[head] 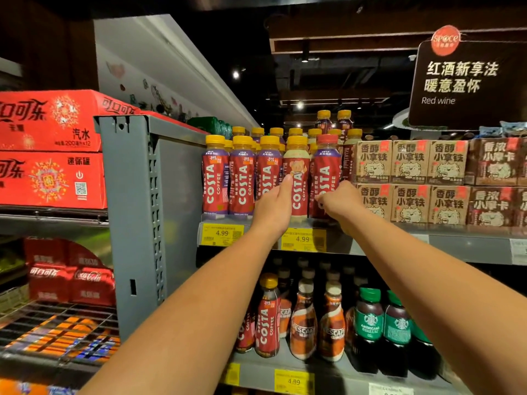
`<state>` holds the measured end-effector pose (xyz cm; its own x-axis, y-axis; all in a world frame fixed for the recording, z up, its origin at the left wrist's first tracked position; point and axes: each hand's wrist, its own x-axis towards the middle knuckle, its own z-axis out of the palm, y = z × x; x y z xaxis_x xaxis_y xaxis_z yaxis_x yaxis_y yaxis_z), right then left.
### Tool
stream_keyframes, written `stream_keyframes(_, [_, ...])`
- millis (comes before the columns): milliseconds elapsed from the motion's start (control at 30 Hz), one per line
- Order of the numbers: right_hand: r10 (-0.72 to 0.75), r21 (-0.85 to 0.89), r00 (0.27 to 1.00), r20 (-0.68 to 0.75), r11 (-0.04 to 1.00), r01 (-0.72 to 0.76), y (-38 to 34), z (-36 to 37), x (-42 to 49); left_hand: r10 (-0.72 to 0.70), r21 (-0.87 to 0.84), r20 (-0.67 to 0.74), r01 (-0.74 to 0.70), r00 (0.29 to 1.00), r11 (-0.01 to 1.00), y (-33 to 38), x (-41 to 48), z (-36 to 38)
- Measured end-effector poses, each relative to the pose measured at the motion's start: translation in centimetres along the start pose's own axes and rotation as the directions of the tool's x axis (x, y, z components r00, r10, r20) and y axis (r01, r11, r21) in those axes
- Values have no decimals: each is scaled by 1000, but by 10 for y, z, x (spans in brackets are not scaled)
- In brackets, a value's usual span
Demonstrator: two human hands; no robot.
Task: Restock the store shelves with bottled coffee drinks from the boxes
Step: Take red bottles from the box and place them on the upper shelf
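A front row of Costa coffee bottles stands on the upper shelf (pixel 427 243), most with yellow caps. My left hand (pixel 273 206) grips the light-topped Costa bottle (pixel 298 166), its thumb up the label. My right hand (pixel 340 202) holds the lower part of the red-capped Costa bottle (pixel 326 166) just to the right. Both bottles stand upright at the shelf's front edge. Three more Costa bottles (pixel 242 175) line up to the left, with several rows behind.
Brown latte cartons (pixel 410 181) are stacked right of the bottles. The lower shelf holds Costa, Nescafe (pixel 303 323) and green Starbucks bottles (pixel 369 323). A grey shelf upright (pixel 134 209) stands at left, with red cola cases (pixel 51 149) beyond. A red wine sign (pixel 467 81) hangs at upper right.
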<state>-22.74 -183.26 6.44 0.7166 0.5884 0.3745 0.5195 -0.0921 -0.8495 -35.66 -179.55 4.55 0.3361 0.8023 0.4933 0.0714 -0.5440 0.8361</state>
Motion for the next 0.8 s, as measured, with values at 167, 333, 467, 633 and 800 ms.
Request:
stream_keyframes(167, [-15, 41, 1000, -20, 999, 16, 1, -1, -2, -31, -2, 46, 31, 998, 1000, 8, 3, 8])
stream_keyframes(333, [-37, 56, 999, -28, 998, 39, 3, -6, -4, -111, -28, 14, 111, 994, 993, 15, 8, 10])
stream_keyframes(467, [-34, 63, 999, -28, 997, 36, 4, -10, -6, -153, -29, 54, 154, 987, 988, 22, 12, 19])
stream_keyframes(633, [-66, 47, 997, -33, 997, 68, 5, -13, -9, -225, -154, 71, 233, 972, 960, 25, 25, 23])
stream_keyframes(800, [-105, 20, 993, -55, 994, 106, 7, -18, -13, -262, -285, 92, 277, 961, 918, 8, 50, 38])
